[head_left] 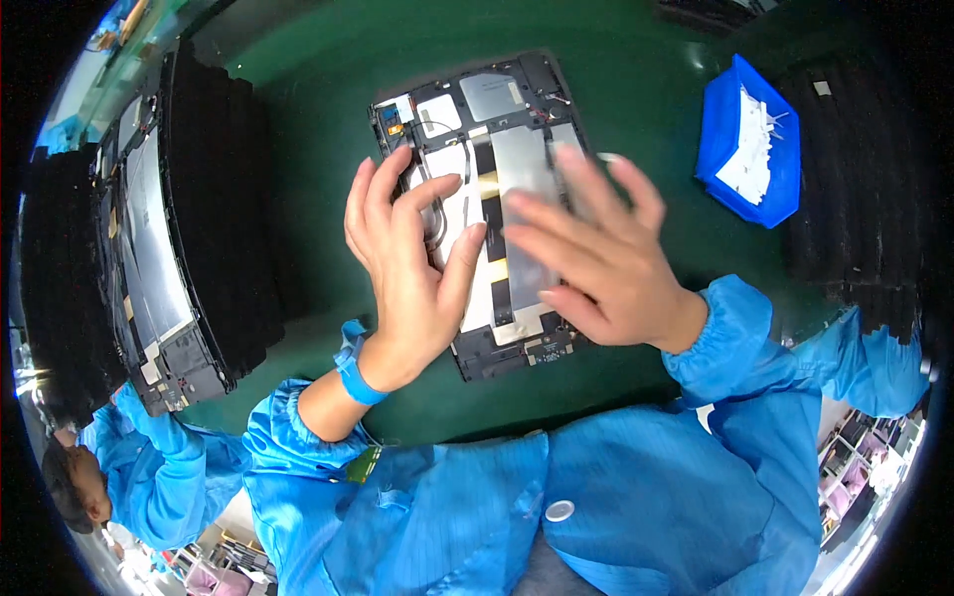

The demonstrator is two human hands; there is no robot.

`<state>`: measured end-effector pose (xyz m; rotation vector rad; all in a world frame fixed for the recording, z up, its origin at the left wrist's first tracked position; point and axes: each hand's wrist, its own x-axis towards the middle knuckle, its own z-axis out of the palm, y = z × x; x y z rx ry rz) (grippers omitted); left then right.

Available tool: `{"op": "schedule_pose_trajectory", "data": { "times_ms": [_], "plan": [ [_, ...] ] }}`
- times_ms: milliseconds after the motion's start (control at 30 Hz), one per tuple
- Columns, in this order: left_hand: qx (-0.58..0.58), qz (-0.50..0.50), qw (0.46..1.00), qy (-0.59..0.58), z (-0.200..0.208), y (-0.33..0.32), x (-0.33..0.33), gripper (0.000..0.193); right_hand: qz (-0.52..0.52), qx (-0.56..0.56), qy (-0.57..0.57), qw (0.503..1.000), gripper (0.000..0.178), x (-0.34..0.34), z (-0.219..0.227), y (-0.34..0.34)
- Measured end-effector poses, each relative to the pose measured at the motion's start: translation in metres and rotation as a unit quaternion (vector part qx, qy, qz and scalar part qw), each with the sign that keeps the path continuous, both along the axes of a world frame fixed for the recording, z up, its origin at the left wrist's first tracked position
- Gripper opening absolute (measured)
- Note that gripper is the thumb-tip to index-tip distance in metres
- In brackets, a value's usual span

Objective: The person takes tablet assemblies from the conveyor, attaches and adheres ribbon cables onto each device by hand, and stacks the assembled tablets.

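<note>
A black tablet-like device assembly (pixel 497 363) lies on the green work surface, its inner parts exposed. Silver and white panels, a black ribbon strip and yellow tape pieces run along its middle. My left hand (pixel 402 248) rests over its left edge, thumb and fingers spread, holding nothing. Over the silver panel (pixel 522 159) on the right side is my right hand (pixel 616 268), fingers apart and smeared by motion. Whether its fingertips touch the panel I cannot tell. A blue band (pixel 356 372) circles my left wrist.
To the right stands a blue bin (pixel 711 149) with white paper-like pieces (pixel 750 154) in it. A similar opened device (pixel 159 248) sits at the left between black padded blocks (pixel 234 199). Another person in blue (pixel 164 477) is at the lower left.
</note>
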<state>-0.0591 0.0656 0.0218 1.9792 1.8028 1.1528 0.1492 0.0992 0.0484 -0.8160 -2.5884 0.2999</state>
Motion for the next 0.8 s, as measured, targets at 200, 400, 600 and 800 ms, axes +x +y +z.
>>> {"op": "schedule_pose_trajectory", "data": {
  "times_ms": [200, 400, 600, 800],
  "plan": [
    [-0.017, -0.081, 0.991, 0.109, 0.012, -0.008, -0.005, 0.01, -0.13, -0.114, 0.066, 0.983, 0.039, 0.008, -0.002, -0.018],
    [-0.009, -0.127, 0.991, 0.029, 0.031, -0.013, 0.013, 0.017, -0.102, -0.128, 0.111, 0.98, 0.018, 0.005, -0.008, -0.032],
    [0.285, -0.152, 0.927, 0.193, 0.02, -0.029, 0.016, 0.012, -0.065, -0.225, 0.197, 0.952, 0.013, 0.012, -0.011, -0.028],
    [0.325, -0.198, 0.855, 0.352, 0.022, -0.036, 0.011, 0.019, -0.014, -0.262, 0.187, 0.947, 0.012, 0.016, -0.002, -0.022]
  ]
}}
